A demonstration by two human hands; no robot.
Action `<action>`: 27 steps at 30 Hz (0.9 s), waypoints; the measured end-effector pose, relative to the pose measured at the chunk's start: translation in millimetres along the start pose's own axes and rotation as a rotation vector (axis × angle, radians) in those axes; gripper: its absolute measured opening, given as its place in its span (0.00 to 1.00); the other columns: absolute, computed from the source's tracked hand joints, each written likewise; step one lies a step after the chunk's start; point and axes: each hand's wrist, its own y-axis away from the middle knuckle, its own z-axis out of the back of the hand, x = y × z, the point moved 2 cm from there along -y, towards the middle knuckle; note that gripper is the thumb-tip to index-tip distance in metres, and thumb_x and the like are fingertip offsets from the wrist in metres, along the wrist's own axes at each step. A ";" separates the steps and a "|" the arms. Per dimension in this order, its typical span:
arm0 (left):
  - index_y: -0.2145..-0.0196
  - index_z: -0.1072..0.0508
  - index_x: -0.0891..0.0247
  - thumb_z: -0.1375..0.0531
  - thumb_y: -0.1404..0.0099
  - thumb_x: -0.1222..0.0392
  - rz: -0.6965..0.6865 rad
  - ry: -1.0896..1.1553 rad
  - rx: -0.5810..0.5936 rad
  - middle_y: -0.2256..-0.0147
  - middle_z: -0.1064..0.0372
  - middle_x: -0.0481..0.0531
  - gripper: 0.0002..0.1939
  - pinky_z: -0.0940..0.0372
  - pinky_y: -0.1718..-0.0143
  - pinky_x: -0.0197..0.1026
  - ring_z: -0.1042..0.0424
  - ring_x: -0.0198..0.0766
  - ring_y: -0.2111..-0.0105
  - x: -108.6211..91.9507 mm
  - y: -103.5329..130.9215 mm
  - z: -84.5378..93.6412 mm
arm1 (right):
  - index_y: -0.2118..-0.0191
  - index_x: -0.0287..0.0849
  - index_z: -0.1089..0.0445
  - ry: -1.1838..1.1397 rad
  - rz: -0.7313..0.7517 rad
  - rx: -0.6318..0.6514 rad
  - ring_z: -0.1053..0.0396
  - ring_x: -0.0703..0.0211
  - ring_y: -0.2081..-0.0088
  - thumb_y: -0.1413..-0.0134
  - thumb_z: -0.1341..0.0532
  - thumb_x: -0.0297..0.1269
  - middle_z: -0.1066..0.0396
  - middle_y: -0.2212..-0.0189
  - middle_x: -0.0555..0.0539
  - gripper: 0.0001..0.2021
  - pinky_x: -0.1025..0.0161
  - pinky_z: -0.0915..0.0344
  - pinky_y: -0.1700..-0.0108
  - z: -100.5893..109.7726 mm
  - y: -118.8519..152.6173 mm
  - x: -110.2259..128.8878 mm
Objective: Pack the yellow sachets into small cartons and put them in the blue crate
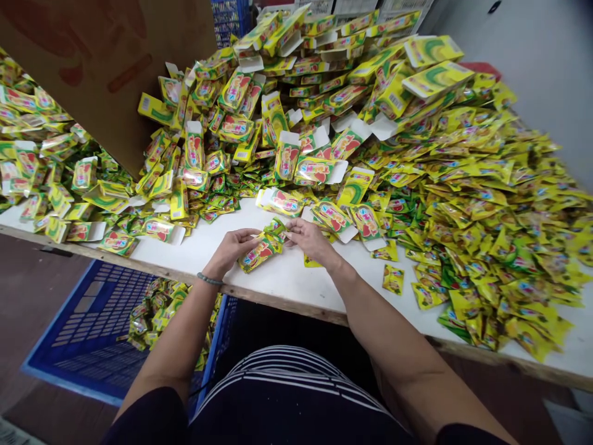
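Just above the near edge of the white table point(291, 285), my left hand point(236, 246) is closed around a yellow box point(258, 254) with a red heart-like print. The box lies tilted, its upper right end toward my other hand. My right hand point(306, 238) pinches small green-yellow packets point(275, 227) at that end of the box. Whether the packets are partly inside the box cannot be made out. Beyond my hands lies another box point(283, 202) on its side, with a white flap showing.
Open boxes point(315, 170) are heaped behind my hands. A large pile of small packets point(467, 185) covers the right side. A brown cardboard sheet point(115, 68) stands at the back left. Below the table edge, a blue crate point(88, 334) holds more packets.
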 end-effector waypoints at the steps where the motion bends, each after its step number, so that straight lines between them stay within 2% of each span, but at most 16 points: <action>1: 0.57 0.21 0.67 0.24 0.55 0.52 0.002 -0.010 0.010 0.72 0.23 0.50 0.29 0.35 0.71 0.35 0.27 0.34 0.74 0.6 -0.1 -1.3 | 0.66 0.44 0.32 -0.008 0.006 -0.029 0.29 0.63 0.71 0.60 0.29 0.45 0.28 0.73 0.52 0.17 0.60 0.26 0.66 -1.5 0.2 0.1; 5: 0.57 0.22 0.67 0.24 0.56 0.52 0.008 0.008 0.015 0.70 0.22 0.51 0.30 0.33 0.69 0.36 0.26 0.34 0.72 2.8 -1.9 -3.4 | 0.66 0.45 0.36 -0.128 0.022 -0.165 0.30 0.62 0.70 0.61 0.29 0.48 0.31 0.74 0.55 0.20 0.59 0.24 0.64 -7.1 1.3 0.7; 10: 0.59 0.22 0.68 0.24 0.57 0.51 -0.038 0.011 -0.072 0.72 0.24 0.49 0.29 0.34 0.69 0.36 0.27 0.34 0.73 3.4 -3.5 1.3 | 0.67 0.46 0.37 -0.101 0.013 -0.207 0.29 0.59 0.66 0.61 0.30 0.49 0.31 0.71 0.53 0.20 0.59 0.26 0.64 2.0 1.4 -2.5; 12: 0.59 0.22 0.68 0.24 0.57 0.50 -0.054 0.006 -0.100 0.72 0.25 0.49 0.29 0.34 0.69 0.36 0.28 0.34 0.73 3.4 -3.1 3.4 | 0.67 0.46 0.37 0.018 0.033 -0.284 0.30 0.57 0.66 0.57 0.33 0.49 0.31 0.71 0.52 0.17 0.58 0.27 0.64 11.7 1.8 -2.8; 14: 0.59 0.22 0.68 0.24 0.57 0.49 -0.066 -0.007 -0.111 0.73 0.25 0.49 0.29 0.35 0.70 0.36 0.28 0.34 0.74 3.2 -1.9 4.3 | 0.69 0.46 0.36 0.268 0.074 -0.378 0.30 0.54 0.64 0.53 0.35 0.47 0.30 0.71 0.49 0.12 0.55 0.29 0.60 18.8 3.7 0.1; 17: 0.58 0.22 0.68 0.25 0.55 0.48 -0.074 -0.059 -0.083 0.73 0.26 0.49 0.29 0.37 0.71 0.35 0.29 0.33 0.74 1.8 1.5 2.1 | 0.67 0.45 0.31 0.659 0.267 -0.476 0.30 0.49 0.58 0.47 0.39 0.42 0.26 0.65 0.43 0.06 0.50 0.34 0.50 15.3 8.6 11.0; 18: 0.57 0.22 0.68 0.26 0.53 0.48 -0.071 -0.088 -0.060 0.72 0.25 0.49 0.29 0.37 0.71 0.35 0.29 0.33 0.74 1.2 2.8 0.4 | 0.65 0.45 0.29 0.711 0.326 -0.463 0.30 0.48 0.57 0.45 0.39 0.42 0.25 0.63 0.42 0.07 0.50 0.35 0.49 10.7 9.8 14.1; 20: 0.55 0.22 0.68 0.26 0.51 0.48 -0.062 -0.145 -0.007 0.70 0.24 0.51 0.29 0.36 0.70 0.36 0.28 0.35 0.72 0.0 4.8 -3.5 | 0.60 0.44 0.26 0.693 0.341 -0.346 0.30 0.51 0.61 0.45 0.37 0.43 0.25 0.61 0.43 0.11 0.53 0.34 0.53 0.2 9.7 16.5; 22: 0.54 0.22 0.68 0.27 0.50 0.47 -0.054 -0.166 0.029 0.69 0.23 0.52 0.29 0.35 0.68 0.37 0.27 0.36 0.71 -0.7 5.5 -6.6 | 0.61 0.44 0.25 0.625 0.254 -0.205 0.31 0.55 0.68 0.49 0.34 0.46 0.25 0.66 0.46 0.12 0.56 0.34 0.60 -7.6 7.2 14.8; 23: 0.54 0.22 0.68 0.27 0.49 0.47 -0.051 -0.163 0.038 0.68 0.22 0.53 0.30 0.35 0.68 0.37 0.27 0.36 0.70 -0.8 5.4 -7.6 | 0.64 0.44 0.24 0.586 0.204 -0.174 0.33 0.57 0.71 0.50 0.33 0.47 0.26 0.70 0.47 0.13 0.57 0.34 0.63 -9.3 5.7 13.2; 27: 0.54 0.21 0.69 0.27 0.51 0.45 -0.036 -0.123 0.048 0.69 0.22 0.53 0.31 0.35 0.70 0.36 0.27 0.35 0.72 -0.7 3.4 -9.1 | 0.71 0.43 0.29 0.335 0.064 -0.281 0.35 0.60 0.77 0.56 0.31 0.56 0.33 0.79 0.51 0.20 0.60 0.35 0.72 -6.3 1.4 6.8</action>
